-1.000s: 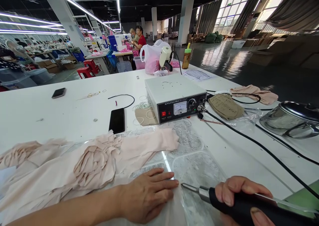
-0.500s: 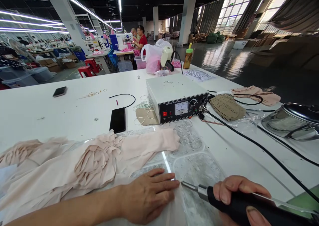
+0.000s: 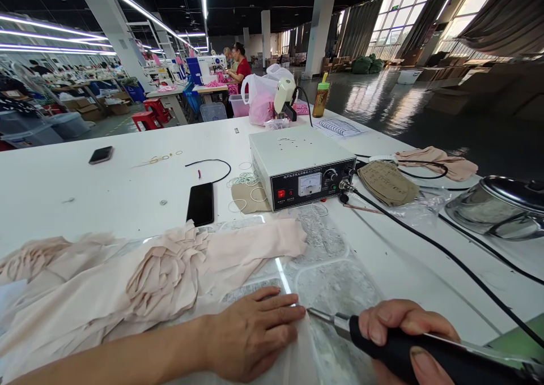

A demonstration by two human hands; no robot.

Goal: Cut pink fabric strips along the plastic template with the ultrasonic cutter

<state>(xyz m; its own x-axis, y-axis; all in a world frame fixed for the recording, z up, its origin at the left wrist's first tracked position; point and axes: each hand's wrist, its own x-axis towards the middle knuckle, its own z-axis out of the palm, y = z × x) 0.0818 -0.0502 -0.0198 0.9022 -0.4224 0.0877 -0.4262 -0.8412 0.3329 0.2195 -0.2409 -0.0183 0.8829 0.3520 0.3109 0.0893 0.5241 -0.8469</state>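
My left hand (image 3: 255,331) lies flat, fingers stretched out, on a strip of pale pink fabric over a scratched glass plate (image 3: 335,286). My right hand (image 3: 403,339) is wrapped round the black handle of a corded hand tool (image 3: 408,348). Its metal tip (image 3: 317,315) points left and almost touches my left fingertips. A heap of pale pink fabric pieces (image 3: 140,277) spreads to the left of my left hand.
A white control box with a dial (image 3: 301,167) stands behind the plate, its black cable (image 3: 442,252) running to the tool. A black phone (image 3: 200,204), loose rings, tan patterns (image 3: 386,181) and a metal lid (image 3: 501,204) lie around. People sew at far tables.
The tool's tip has crept slightly left, closer to my left fingertips. My left hand stays flat in place.
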